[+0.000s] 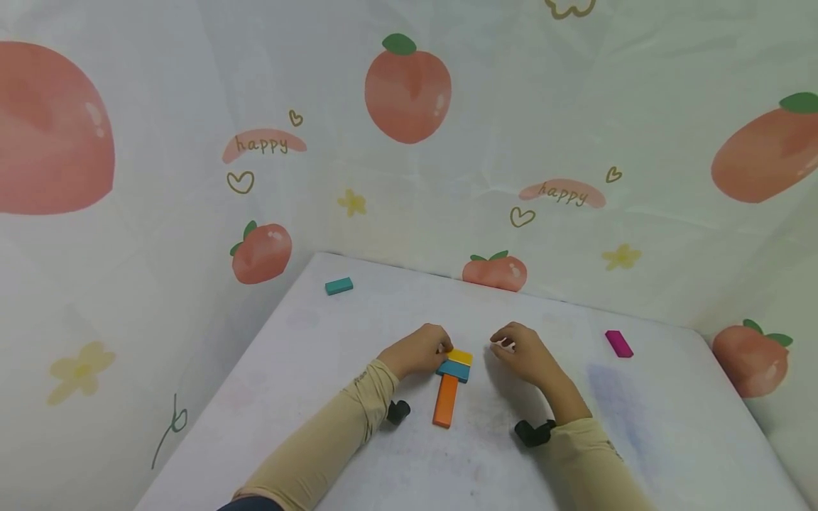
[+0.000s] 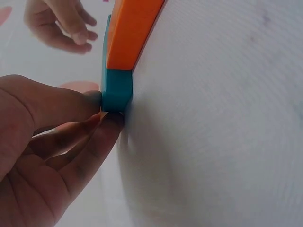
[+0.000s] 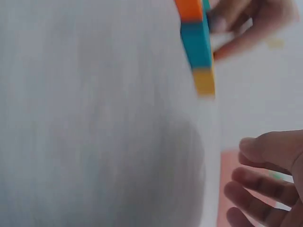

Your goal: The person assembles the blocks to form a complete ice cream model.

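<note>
My left hand (image 1: pixel 422 348) pinches the left end of a yellow block (image 1: pixel 460 357) lying flat against the far long side of a blue block (image 1: pixel 454 370). In the left wrist view the thumb (image 2: pixel 71 105) meets the blue block's edge, and the yellow block is mostly hidden behind the fingers. An orange block (image 1: pixel 445 401) extends from the blue block's near side, so the three form a T shape. My right hand (image 1: pixel 524 351) hovers to the right of the blocks, its fingers loosely bent with nothing between them.
A teal block (image 1: pixel 339 286) lies at the far left of the white table (image 1: pixel 371 312), and a magenta block (image 1: pixel 619 343) toward the far right. Black wrist-worn devices show under the left wrist (image 1: pixel 397 411) and right wrist (image 1: pixel 534 432). A peach-printed curtain (image 1: pixel 409 213) stands behind the table.
</note>
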Motion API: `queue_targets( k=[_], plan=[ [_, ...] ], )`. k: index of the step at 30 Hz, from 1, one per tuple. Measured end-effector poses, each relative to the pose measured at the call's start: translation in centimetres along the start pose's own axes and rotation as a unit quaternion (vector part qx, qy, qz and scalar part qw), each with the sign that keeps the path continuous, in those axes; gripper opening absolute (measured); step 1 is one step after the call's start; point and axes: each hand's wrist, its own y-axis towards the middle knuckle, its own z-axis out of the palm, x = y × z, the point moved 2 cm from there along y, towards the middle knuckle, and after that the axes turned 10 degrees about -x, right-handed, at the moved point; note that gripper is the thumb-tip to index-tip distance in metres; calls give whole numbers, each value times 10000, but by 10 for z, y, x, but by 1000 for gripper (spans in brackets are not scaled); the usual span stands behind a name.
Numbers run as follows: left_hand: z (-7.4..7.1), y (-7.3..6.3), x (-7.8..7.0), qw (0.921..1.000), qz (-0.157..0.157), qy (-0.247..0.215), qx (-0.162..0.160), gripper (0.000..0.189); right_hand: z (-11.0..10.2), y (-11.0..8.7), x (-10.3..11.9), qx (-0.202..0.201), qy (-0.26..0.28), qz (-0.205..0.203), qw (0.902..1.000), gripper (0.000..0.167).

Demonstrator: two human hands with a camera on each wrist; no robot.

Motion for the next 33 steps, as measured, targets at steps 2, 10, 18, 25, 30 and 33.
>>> queue_targets(
  k=[2,10,18,25,30,33],
  plan=[
    [0,0,0,10000,-26,-17,7,24,-8,0,-15,-249,-45,-25,9997,17],
    [0,-3,-2,10000,-35,-73,-22,24,-52,-4,-75,-1032,-489,293,9930,23],
    [-2,-5,-3,9999,3,-73,-75,25,-89,-17,-123,-1433,-1015,1002,9793,30],
    [-2,-4,-2,10000,-6,-67,-67,25,-112,-28,-150,-1341,-1165,1615,9707,35],
    [-1,-3,-1,10000,-47,-58,-47,25,-119,-32,-160,-1125,-1230,1776,9699,35],
    [0,-3,0,9999,-82,-46,-44,25,-120,-33,-163,-932,-1198,1934,9693,39]
  ],
)
